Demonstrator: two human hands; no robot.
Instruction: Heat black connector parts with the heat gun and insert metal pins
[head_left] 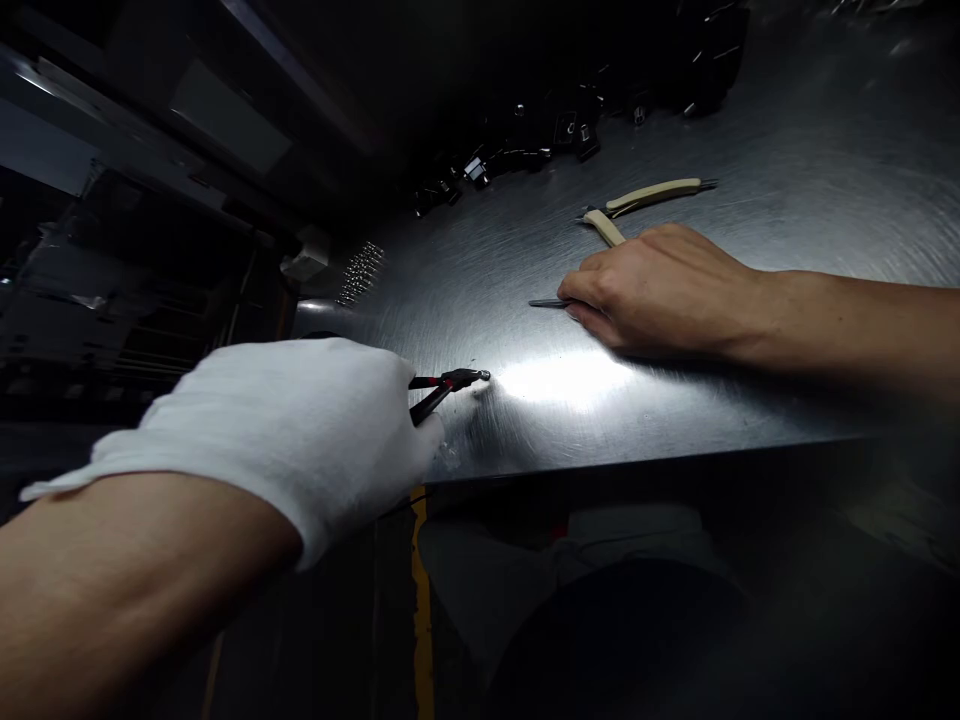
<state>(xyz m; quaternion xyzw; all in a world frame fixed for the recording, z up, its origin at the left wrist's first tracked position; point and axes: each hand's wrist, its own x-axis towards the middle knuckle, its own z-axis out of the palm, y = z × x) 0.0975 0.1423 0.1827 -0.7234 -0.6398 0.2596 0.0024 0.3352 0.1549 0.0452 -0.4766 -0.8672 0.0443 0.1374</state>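
My left hand (322,410), in a white glove, is closed around a pair of pliers (448,384) with dark handles and a bit of red. A tiny metal piece (484,376) shows at the tip of the jaws, too small to name. To the right, my bare right hand (652,285) pinches a thin, pointed metal tool (549,302) whose rear part is hidden in the palm. Just beyond the right hand lie cream-handled cutters (652,195), with one handle partly covered by the fingers.
Both hands are over a brushed metal table (810,180), its front edge (675,456) close to my lap. Many small black parts (525,150) are piled along the back. A cluster of small shiny pieces (362,272) lies at the far left, near a white object (306,255).
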